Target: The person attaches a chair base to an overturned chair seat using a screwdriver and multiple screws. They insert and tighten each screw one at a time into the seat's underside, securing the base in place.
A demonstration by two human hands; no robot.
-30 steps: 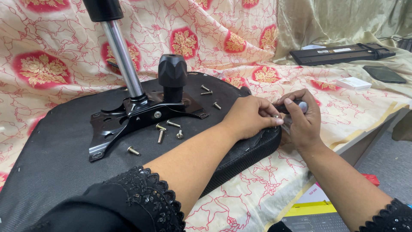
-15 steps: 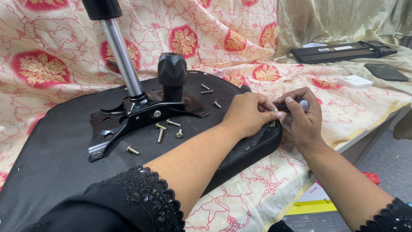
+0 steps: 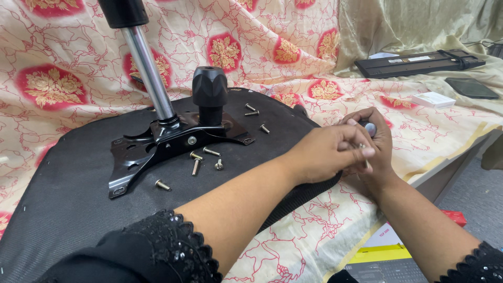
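Fingers [image 3: 350, 144] of both hands pinch small metal screw [image 3: 365, 157] beside black fabric seat [image 3: 63, 204].

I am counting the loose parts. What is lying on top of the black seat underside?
Seat underside carries the black metal plate with its chrome column, black knob and loose screws. The left hand covers its edge.

Left hand [image 3: 327, 154] — slightly nearer right hand [image 3: 373, 144]

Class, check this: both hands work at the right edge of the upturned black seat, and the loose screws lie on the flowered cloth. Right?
Not quite. The head view shows the screws lying on the seat itself, by the metal plate, not on the cloth. Left hand and right hand are at its right edge.
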